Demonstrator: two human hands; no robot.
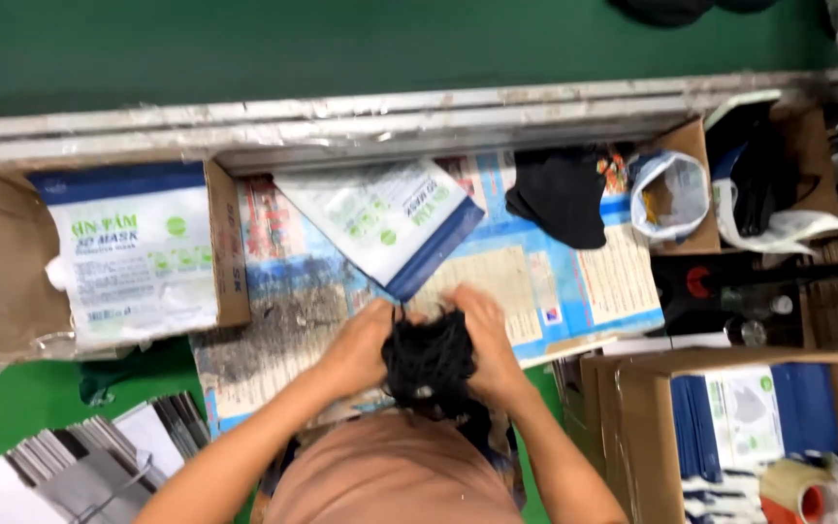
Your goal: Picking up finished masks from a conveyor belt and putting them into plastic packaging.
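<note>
Black masks [429, 364] sit bunched between the left hand [356, 349] and right hand [487, 344], both clasped around the stack, near a white-and-blue pouch [385, 218].

A roll of tape [795, 497] lies beside a cardboard box [648, 408].

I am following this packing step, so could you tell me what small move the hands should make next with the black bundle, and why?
Probably lift the bundle of black masks forward toward the white and blue pouch. Both the left hand and the right hand clasp the bundle between them, close to the body, and the pouch lies flat on the table just beyond. Whether the pouch's mouth is open cannot be told.
</note>
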